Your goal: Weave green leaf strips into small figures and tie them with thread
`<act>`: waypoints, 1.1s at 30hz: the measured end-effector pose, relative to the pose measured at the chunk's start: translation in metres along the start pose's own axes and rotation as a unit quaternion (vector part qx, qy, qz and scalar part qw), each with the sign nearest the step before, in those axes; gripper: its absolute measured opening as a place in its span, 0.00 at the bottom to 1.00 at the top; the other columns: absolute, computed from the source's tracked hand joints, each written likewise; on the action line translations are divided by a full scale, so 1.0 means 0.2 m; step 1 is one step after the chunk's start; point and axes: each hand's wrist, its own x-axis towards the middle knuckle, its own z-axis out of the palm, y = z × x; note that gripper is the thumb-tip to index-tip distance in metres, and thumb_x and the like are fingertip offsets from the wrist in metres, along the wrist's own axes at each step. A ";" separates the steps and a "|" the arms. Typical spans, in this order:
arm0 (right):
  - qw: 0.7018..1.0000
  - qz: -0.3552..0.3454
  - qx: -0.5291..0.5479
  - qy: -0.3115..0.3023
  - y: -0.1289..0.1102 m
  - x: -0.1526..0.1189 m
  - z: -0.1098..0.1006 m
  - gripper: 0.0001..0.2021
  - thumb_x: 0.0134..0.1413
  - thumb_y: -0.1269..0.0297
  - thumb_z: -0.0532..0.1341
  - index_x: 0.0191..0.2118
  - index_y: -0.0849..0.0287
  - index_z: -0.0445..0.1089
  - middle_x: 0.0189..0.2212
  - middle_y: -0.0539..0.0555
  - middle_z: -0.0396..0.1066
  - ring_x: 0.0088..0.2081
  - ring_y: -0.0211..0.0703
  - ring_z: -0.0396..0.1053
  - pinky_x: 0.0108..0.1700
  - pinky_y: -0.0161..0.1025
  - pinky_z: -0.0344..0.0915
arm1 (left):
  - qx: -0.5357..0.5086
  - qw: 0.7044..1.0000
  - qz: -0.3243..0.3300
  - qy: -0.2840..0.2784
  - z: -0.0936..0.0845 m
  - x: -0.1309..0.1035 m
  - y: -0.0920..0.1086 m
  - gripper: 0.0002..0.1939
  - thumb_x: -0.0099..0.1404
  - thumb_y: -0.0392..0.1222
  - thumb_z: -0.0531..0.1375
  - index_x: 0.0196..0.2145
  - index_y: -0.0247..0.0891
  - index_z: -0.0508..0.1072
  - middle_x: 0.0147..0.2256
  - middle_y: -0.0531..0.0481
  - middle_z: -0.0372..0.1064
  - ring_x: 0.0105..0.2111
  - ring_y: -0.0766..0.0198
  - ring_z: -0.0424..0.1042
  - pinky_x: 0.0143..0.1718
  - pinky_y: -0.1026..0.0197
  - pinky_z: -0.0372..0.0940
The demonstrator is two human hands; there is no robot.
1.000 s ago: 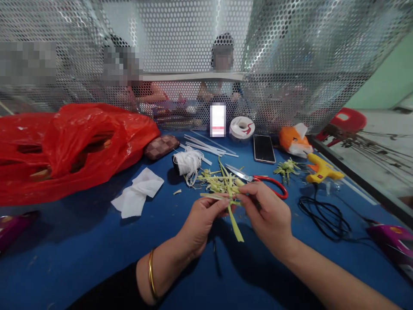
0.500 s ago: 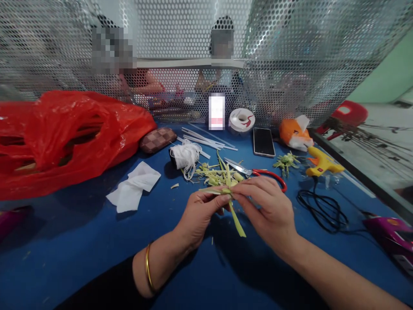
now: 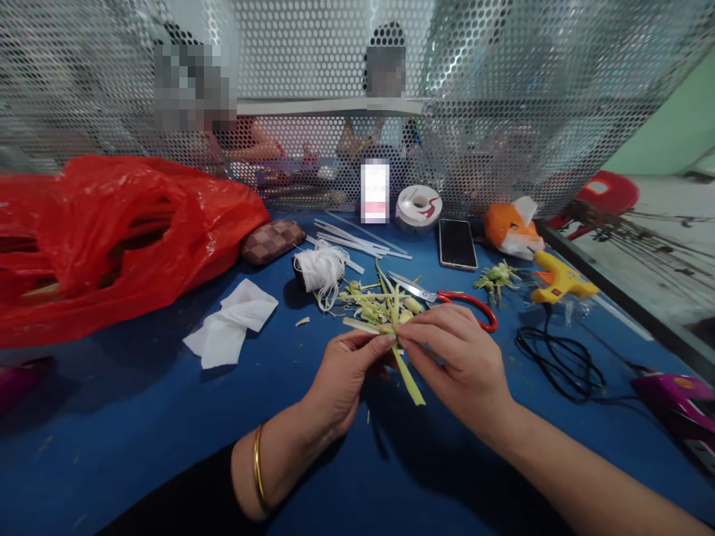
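Pale green leaf strips (image 3: 409,378) cross one another between my two hands, above the blue table. My left hand (image 3: 349,372), with a gold bangle at the wrist, pinches the strips near their crossing with thumb and fingers. From the other side, the fingertips of my right hand (image 3: 455,357) close on the strips at the same crossing. One strip end points down toward me, one to the left and one away. Just beyond lies a heap of leaf scraps (image 3: 366,304), and red-handled scissors (image 3: 469,299) rest partly behind my right hand.
Left are a red plastic bag (image 3: 128,238), checkered case (image 3: 273,242), white tissue (image 3: 232,324) and white string (image 3: 321,269). Behind are a lit phone (image 3: 375,190), tape roll (image 3: 418,206) and dark phone (image 3: 457,243). A yellow glue gun (image 3: 561,279) with a black cord lies right. People sit behind the perforated screen.
My hands stay pinched on the crossed leaf strips, with only slight shifts of the fingers. The strip end pointing left shows a little more clearly. Nothing else has visibly moved on the table.
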 end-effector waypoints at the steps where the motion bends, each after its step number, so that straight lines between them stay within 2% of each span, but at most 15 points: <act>1: 1.000 -0.006 0.003 -0.003 0.00 0.00 0.00 0.08 0.55 0.75 0.60 0.38 0.56 0.74 0.30 0.52 0.75 0.33 0.42 0.71 0.41 0.44 0.65 | -0.003 1.000 0.002 0.005 0.00 0.00 0.00 0.08 0.53 0.42 0.69 0.29 0.34 0.79 0.25 0.51 0.71 0.22 0.72 0.65 0.23 0.68 0.60; 8: 0.997 -0.060 -0.033 -0.039 0.02 -0.01 0.02 0.12 0.54 0.75 0.59 0.44 0.57 0.71 0.36 0.55 0.75 0.38 0.44 0.71 0.50 0.50 0.64 | -0.025 0.999 0.003 0.030 -0.01 0.01 0.00 0.11 0.52 0.44 0.69 0.25 0.32 0.77 0.20 0.53 0.68 0.20 0.73 0.64 0.22 0.69 0.59; 14: 0.996 -0.077 -0.052 -0.017 0.02 -0.02 0.02 0.06 0.56 0.72 0.62 0.40 0.59 0.71 0.34 0.54 0.77 0.35 0.42 0.73 0.51 0.50 0.64 | -0.045 0.998 -0.027 0.026 -0.01 0.00 -0.01 0.14 0.49 0.46 0.70 0.27 0.31 0.77 0.21 0.51 0.69 0.20 0.71 0.66 0.24 0.68 0.60; 20: 0.991 -0.093 -0.099 -0.003 -0.01 -0.03 0.03 0.05 0.56 0.73 0.62 0.39 0.60 0.71 0.33 0.54 0.78 0.35 0.44 0.73 0.50 0.51 0.63 | -0.043 0.999 -0.017 0.028 0.01 -0.01 0.01 0.14 0.48 0.46 0.71 0.25 0.32 0.77 0.21 0.52 0.70 0.19 0.73 0.65 0.22 0.69 0.59; 24: 0.997 -0.038 -0.062 -0.003 -0.02 -0.03 0.03 0.05 0.56 0.74 0.61 0.33 0.58 0.72 0.30 0.51 0.77 0.33 0.41 0.73 0.50 0.49 0.62 | -0.022 0.999 -0.014 0.034 0.01 -0.01 0.00 0.12 0.49 0.45 0.70 0.26 0.33 0.77 0.23 0.51 0.72 0.21 0.71 0.68 0.24 0.68 0.59; 27: 0.999 0.046 0.014 0.016 -0.02 -0.02 0.04 0.05 0.55 0.73 0.62 0.29 0.58 0.72 0.28 0.50 0.76 0.31 0.40 0.72 0.44 0.45 0.64 | -0.004 0.999 -0.003 0.032 0.01 0.00 0.00 0.12 0.49 0.45 0.70 0.26 0.33 0.78 0.21 0.51 0.72 0.20 0.70 0.68 0.24 0.68 0.59; 30: 0.980 0.157 0.122 0.009 -0.02 -0.01 0.04 0.08 0.55 0.72 0.62 0.26 0.58 0.71 0.25 0.49 0.73 0.29 0.39 0.71 0.36 0.39 0.64 | 0.012 1.000 0.007 0.028 0.01 0.00 0.00 0.11 0.49 0.44 0.70 0.25 0.33 0.78 0.20 0.51 0.71 0.20 0.70 0.68 0.24 0.68 0.59; 33: 0.956 0.220 0.193 0.002 -0.03 -0.01 0.04 0.09 0.54 0.71 0.61 0.24 0.58 0.71 0.23 0.48 0.71 0.27 0.37 0.69 0.32 0.36 0.64 | 0.027 0.999 0.007 0.025 0.01 0.00 0.00 0.10 0.51 0.44 0.69 0.25 0.33 0.78 0.19 0.50 0.72 0.20 0.71 0.66 0.25 0.68 0.59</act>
